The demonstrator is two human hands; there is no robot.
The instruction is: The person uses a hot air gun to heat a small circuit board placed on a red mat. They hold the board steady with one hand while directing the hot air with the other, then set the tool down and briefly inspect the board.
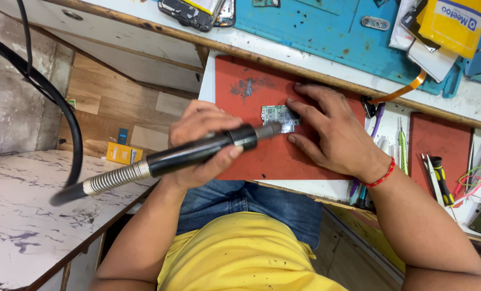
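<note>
- Board (279,116) is lying flat on the red mat (240,75), near mat centre, small and thin; probably light, stiff and fragile, so edges look like the place to grip it, not the populated face.
- Left hand (205,137) is wrapping closed around the black wand (197,153), mid-barrel, nozzle tip pointing at the board's left edge and sitting just over it; contact not clear.
- Wand is trailing a metal spring sleeve and a thick black hose (62,108) off to the left; the hose will likely be tugging, so a firm mid-barrel grip makes sense.
- Right hand (332,129) is resting palm down on the mat, fingers spread, fingertips pressing the board's right edge; holding nothing else.
- Right tray (469,210) is holding a black-and-yellow screwdriver (440,178), tweezers and loose cables.
- Green pen-like tool (402,148) is lying just right of the wrist.
- Farther out: blue mat (316,27) is carrying a metal part, opened phones (197,11), yellow packet (453,21).
</note>
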